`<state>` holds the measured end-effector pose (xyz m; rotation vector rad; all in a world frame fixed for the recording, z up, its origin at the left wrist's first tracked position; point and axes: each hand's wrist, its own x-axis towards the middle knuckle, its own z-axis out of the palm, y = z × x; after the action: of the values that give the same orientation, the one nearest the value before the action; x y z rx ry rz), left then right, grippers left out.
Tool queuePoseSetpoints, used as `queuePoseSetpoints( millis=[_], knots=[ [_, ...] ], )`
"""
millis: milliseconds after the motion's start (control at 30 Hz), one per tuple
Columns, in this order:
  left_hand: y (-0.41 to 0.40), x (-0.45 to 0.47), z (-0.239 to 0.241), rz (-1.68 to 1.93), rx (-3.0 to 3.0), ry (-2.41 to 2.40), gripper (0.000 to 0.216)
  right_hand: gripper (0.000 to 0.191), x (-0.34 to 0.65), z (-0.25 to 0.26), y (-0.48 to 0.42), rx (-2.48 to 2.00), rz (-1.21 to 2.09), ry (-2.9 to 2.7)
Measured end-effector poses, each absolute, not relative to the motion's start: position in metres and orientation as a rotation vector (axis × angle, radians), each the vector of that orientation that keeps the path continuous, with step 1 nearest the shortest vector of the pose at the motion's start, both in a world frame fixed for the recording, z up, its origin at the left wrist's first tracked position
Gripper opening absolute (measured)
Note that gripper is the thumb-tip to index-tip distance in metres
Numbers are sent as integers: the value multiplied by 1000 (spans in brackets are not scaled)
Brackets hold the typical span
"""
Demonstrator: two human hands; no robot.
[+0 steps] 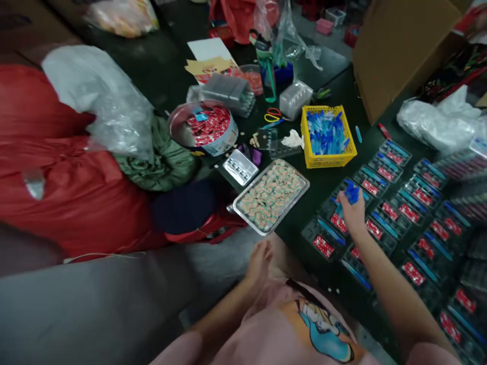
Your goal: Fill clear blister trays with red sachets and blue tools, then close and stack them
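My right hand (pixel 353 210) is closed around a bunch of slim blue plastic pieces (pixel 352 192), whose exact kind I cannot make out. It hovers over rows of dark, clear plastic trays, many with a long blue piece and a red-and-white patterned packet (pixel 323 246). Beyond it stands a yellow basket (pixel 330 161) full of similar blue pieces. Low by my lap, my left hand (pixel 261 259) has its fingers curled together, with nothing visible in them. Just past that hand lies a metal tray (pixel 304 188) of small beige-and-teal pieces.
A round tin (pixel 224 143) holds red packets. Near it are scissors (pixel 272 115), a green bottle (pixel 267 71) and stacked clear plastic trays (pixel 228 94). Large red sacks (pixel 68 197) fill the left side. A cardboard box (pixel 399 56) stands at the back right.
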<state>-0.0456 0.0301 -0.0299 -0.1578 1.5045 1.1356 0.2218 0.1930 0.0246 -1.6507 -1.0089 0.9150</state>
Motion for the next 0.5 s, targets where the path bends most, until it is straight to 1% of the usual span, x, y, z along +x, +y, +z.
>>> queuePoseSetpoints(
  millis=[133,233,367,433,500],
  knots=[
    [59,-96,-61,1269,-272,1471,31,36,221,40,304,-1760,503,-1661],
    [83,-108,-70,1247,-269,1325,42,38,213,37,375,-1828,334,-2009],
    [96,-108,-71,1201,-255,1152,58,44,210,15,432,-1898,296,-2279],
    [94,-108,-70,1194,-261,1112,58,51,212,2,442,-1899,333,-2367],
    [89,-108,-66,1176,-249,1082,54,56,217,-9,444,-1888,370,-2397]
  ],
)
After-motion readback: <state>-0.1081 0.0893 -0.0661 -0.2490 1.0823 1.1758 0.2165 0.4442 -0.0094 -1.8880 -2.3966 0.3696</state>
